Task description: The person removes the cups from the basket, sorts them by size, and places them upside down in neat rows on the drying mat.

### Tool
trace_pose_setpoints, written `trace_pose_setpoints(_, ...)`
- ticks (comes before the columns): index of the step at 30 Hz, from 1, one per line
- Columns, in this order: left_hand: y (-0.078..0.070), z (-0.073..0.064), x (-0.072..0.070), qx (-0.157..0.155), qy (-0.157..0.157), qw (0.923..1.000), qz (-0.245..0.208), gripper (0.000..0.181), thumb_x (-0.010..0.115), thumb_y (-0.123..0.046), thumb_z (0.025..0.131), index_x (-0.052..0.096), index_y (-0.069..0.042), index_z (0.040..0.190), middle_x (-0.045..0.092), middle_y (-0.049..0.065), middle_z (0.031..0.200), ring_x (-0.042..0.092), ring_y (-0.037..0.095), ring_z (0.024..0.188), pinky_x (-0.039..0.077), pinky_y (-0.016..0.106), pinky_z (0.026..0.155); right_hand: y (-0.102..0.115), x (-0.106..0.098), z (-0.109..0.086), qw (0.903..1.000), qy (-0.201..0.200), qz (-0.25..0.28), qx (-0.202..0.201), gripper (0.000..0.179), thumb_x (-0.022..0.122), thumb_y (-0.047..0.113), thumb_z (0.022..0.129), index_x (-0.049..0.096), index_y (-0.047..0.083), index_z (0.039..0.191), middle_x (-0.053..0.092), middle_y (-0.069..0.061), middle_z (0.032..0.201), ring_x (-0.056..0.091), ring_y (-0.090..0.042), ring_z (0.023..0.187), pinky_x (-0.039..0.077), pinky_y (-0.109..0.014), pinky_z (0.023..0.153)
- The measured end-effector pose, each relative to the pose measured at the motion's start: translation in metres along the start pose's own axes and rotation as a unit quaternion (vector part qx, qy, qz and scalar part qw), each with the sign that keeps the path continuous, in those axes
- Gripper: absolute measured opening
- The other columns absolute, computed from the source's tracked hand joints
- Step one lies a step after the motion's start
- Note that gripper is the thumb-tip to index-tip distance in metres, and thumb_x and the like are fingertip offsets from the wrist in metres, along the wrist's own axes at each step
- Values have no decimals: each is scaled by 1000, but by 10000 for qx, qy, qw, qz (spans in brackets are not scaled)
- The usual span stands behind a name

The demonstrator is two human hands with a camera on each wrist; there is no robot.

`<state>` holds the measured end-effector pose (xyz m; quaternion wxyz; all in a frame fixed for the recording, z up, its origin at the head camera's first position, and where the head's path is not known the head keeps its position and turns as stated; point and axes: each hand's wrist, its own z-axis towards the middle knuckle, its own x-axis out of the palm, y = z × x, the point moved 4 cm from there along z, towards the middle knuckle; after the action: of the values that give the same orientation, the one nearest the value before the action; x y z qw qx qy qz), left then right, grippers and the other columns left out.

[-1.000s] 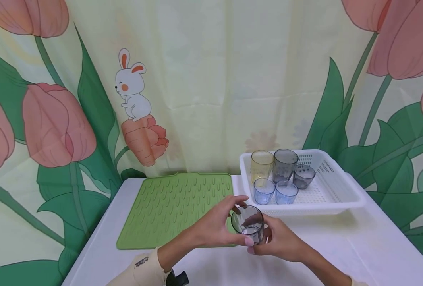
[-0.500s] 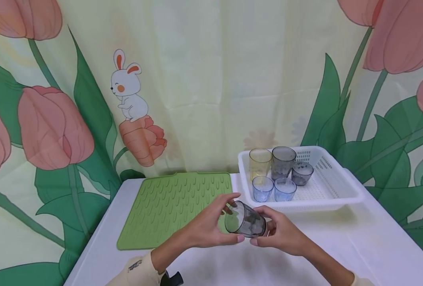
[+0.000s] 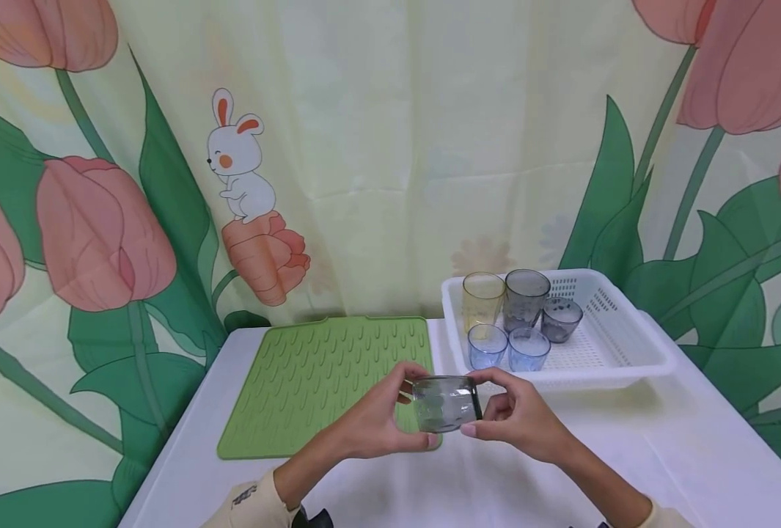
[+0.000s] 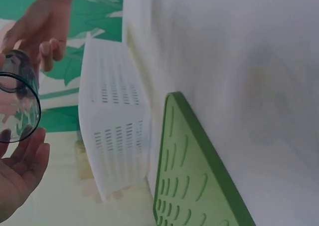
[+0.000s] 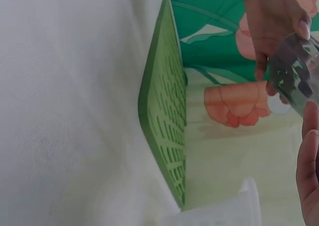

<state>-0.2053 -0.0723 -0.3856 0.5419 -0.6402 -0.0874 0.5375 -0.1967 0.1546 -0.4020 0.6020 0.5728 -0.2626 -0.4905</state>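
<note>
A smoky grey drinking glass [image 3: 446,405] is held sideways in the air between both hands, above the tablecloth by the mat's near right corner. My left hand [image 3: 390,414] grips its left end, thumb below and fingers above. At the other end, by the dark thick edge, my right hand [image 3: 518,416] pinches it between thumb and index finger. In the left wrist view, the round rim of the glass [image 4: 25,106] faces the left hand [image 4: 22,173]. The right wrist view shows its faceted side [image 5: 296,71] close to the right fingers [image 5: 309,156].
A green ridged drying mat [image 3: 324,381] lies on the white tablecloth [image 3: 390,491] to the left. At the back right stands a white perforated basket [image 3: 628,374]. Inside are a yellow glass [image 3: 482,301], grey glasses [image 3: 526,297] and small blue glasses [image 3: 487,350].
The grey glass has turned from mouth-up and tilted to lying on its side between the hands. Both hands have shifted slightly left with it.
</note>
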Motion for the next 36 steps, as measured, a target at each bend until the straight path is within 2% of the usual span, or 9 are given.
trace_pose_setpoints(6,4,-3,2,-107,12,9999,-8,76,83,-38,79,39,-25,140,55,-8,132,54,11,119,49,32,98,5,2,3,9997,-111,78,-202,57,81,4,81,52,-1,129,60,2,64,52,-4,55,47,-26,48)
trace_pose_setpoints(10,7,-4,4,-134,20,9999,98,75,83,-38,79,41,-25,140,56,-9,130,54,10,118,48,32,97,6,5,5,9997,-111,200,-104,56,79,4,82,51,-1,130,66,-2,70,60,-7,58,53,-28,54)
trace_pose_setpoints(16,11,-6,8,-97,8,9993,368,71,82,-43,79,46,-25,138,58,-11,125,54,7,112,48,30,93,9,14,12,9971,189,678,-289,51,74,-4,83,49,-4,128,74,-6,86,73,-17,69,61,-35,65)
trace_pose_setpoints(23,12,-8,7,-78,-126,9992,359,71,82,-44,80,47,-22,138,58,-10,125,54,7,110,49,29,92,10,16,16,9923,505,1005,-522,53,73,-4,85,46,-7,131,73,-5,94,74,-16,75,61,-35,66)
trace_pose_setpoints(30,16,-12,6,-158,-108,9996,187,72,80,-47,81,46,-21,140,60,-5,126,56,11,111,49,32,93,5,17,21,9808,933,1567,-691,61,70,-7,86,41,-10,140,71,-6,109,74,-15,86,61,-30,73)
trace_pose_setpoints(36,20,-13,6,-145,-22,9998,135,71,79,-47,82,45,-23,140,58,-9,125,55,7,110,49,32,93,5,20,24,9814,1059,1460,-656,62,69,-6,87,41,-13,141,69,-7,107,71,-10,81,61,-29,68)
